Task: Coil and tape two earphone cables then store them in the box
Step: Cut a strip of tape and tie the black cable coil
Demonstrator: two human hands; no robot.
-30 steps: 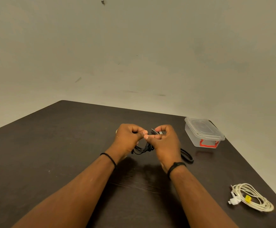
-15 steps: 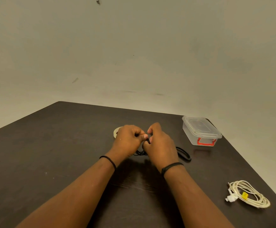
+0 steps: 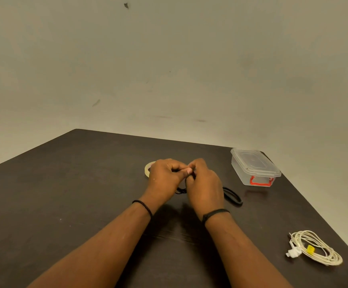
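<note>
My left hand (image 3: 164, 177) and my right hand (image 3: 205, 183) meet at the table's middle, fingers curled round a coiled black earphone cable (image 3: 232, 196). Its loops stick out to the right of my right hand and show a little between the wrists. What the fingertips pinch is hidden. A roll of pale tape (image 3: 148, 169) lies behind my left hand, mostly covered. A coiled white earphone cable (image 3: 316, 249) with a yellow tape band lies at the near right. The clear plastic box (image 3: 254, 167) with a red latch stands shut at the far right.
The dark wooden table (image 3: 75, 194) ends at the right edge close to the white cable and the box. A plain wall rises behind the table's far edge.
My hands have closed together over the black cable, the right hand's fingers folding in; the small strip seen between them a second ago is now hidden.
</note>
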